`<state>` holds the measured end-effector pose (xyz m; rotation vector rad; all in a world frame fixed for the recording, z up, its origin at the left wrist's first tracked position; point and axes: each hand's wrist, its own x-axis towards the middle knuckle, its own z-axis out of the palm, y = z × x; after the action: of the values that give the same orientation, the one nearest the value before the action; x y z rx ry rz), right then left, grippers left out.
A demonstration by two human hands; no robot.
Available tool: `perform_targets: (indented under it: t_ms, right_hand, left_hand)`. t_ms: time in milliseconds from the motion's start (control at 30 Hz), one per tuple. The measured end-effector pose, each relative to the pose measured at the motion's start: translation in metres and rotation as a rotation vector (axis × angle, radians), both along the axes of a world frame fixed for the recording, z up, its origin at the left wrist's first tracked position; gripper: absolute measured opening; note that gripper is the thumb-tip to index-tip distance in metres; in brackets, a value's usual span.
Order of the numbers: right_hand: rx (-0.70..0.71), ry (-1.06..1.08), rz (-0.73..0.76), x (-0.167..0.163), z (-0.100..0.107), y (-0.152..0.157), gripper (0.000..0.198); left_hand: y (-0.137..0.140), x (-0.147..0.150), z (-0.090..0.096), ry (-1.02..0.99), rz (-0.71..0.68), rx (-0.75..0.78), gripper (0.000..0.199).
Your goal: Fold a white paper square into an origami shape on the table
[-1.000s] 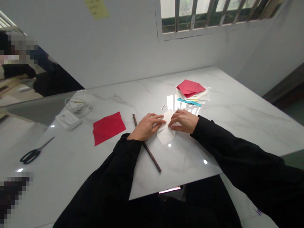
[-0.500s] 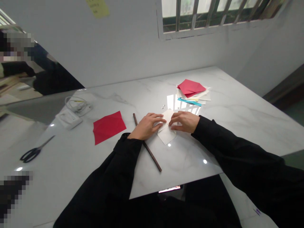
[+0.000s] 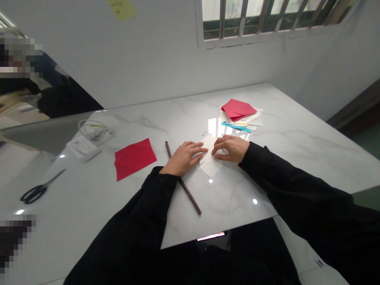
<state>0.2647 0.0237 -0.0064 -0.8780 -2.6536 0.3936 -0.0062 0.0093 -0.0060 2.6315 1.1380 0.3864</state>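
A folded cream-white sheet of paper (image 3: 211, 169) lies on the table between my two hands, its lower corner pointing toward me. My left hand (image 3: 188, 156) rests on its left side with the fingers stretched out and apart. My right hand (image 3: 231, 148) is at its right side, fingers bent and tips closed together on the paper; exactly how they grip is partly hidden. Beneath my left wrist runs a thin dark brown stick (image 3: 190, 196), slanting across the table. Left of it is a creased red sheet of paper (image 3: 135, 159).
At the back right sits a pile of red, white and blue papers (image 3: 239, 110). Tiny shiny beads (image 3: 204, 131) lie behind my hands. Black-handled scissors (image 3: 35, 194), a white charger (image 3: 86, 148) and its cable are at left. The table's front edge is close to me.
The white paper has turned slightly and its lower corner has shifted right and a little away from me. My right fingers have moved slightly away from me; my left hand stays nearly still.
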Motion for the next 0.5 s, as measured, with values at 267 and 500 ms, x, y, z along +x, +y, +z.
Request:
perform_targets:
  t_ms: [267,500]
  right_hand:
    - [0.002,0.010,-0.003,0.000,0.000,0.000,0.017]
    - [0.002,0.014,-0.008,0.000,0.001,-0.001,0.017]
  left_hand:
    - [0.002,-0.002,-0.005,0.002,0.032,-0.024,0.036]
    - [0.004,-0.007,-0.011,0.033,0.034,-0.035,0.042]
